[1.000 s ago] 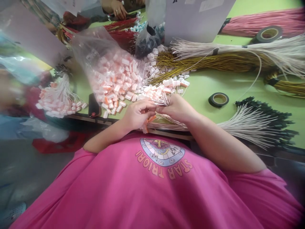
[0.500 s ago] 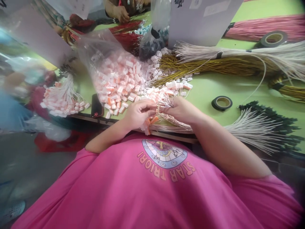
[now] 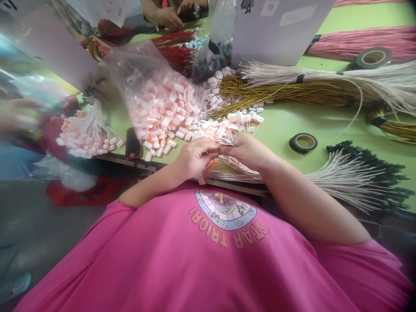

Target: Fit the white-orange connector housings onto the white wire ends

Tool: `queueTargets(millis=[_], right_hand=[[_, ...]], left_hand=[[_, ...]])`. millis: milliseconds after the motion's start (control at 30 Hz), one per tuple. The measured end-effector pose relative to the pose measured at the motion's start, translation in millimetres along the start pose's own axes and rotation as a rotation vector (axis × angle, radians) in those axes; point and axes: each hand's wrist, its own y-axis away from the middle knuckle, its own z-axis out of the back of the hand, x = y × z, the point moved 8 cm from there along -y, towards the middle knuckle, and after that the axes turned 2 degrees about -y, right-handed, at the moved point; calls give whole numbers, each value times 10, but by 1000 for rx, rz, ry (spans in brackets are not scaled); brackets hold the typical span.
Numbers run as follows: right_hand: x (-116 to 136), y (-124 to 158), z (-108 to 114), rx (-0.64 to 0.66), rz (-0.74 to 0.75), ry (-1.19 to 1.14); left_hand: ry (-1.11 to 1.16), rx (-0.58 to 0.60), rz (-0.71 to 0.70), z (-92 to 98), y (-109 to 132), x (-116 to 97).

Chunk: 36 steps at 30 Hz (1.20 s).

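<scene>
My two hands meet at the table's near edge, fingertips almost touching. My left hand [image 3: 196,159] is closed in a pinch, and what lies between its thumb and fingers is too small to make out. My right hand [image 3: 251,151] is closed around thin white wires [image 3: 230,138], whose ends show above its fingers. More of these wires [image 3: 238,174] run below my hands along the table edge. An orange-and-white connector [image 3: 211,164] shows just under my left fingertips. White and orange connectors [image 3: 219,129] are heaped right behind my hands.
A clear bag [image 3: 162,99] spills connectors at left centre. Black tape [image 3: 303,142], white wires with black ends [image 3: 354,177] and yellow wires [image 3: 282,93] lie to the right. A dark case [image 3: 133,144] sits at the edge. Another person's hands [image 3: 170,18] work across the table.
My left hand has moved slightly right, its fingertips closing toward my right hand. My right hand stays nearly still. At far left, another person's blurred hand has come into view.
</scene>
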Motion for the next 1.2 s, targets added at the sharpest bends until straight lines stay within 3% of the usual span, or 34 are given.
queueTargets(millis=[167,233,300,367,433,533,733,933,1000,1067,1133,1200], right_hand=[[58,0,73,-40,51,51],[52,-1,155,-136,65,57],[16,6,236,-245,61,35],[-36,11,279,-320,50,-14],[-82,4,274,-334,44,-89],[-116,-23,215,-270,44,-242],[-64,-37,161,-177,68,-386],[-101,-48,146,-161,33,-282],[-121,-57,131,-147,29,-252],[-132,-59,118,-137,21,-204],[-132,-55,111,-136,5,-159],[-123,-49,107,-138,-11,-129]], left_hand=[[-104,16,-46,163,37,52],[-229,-15,21,336,82,237],[-441,-47,191,555,166,527],[-657,73,416,676,301,860],[-788,266,613,706,476,1132],[-847,404,714,671,636,1303],[-794,433,490,445,635,1377],[-709,347,450,431,649,1407],[-648,277,441,488,582,1300],[-527,135,425,591,472,1101],[-299,4,435,657,371,881],[32,-29,479,581,298,697]])
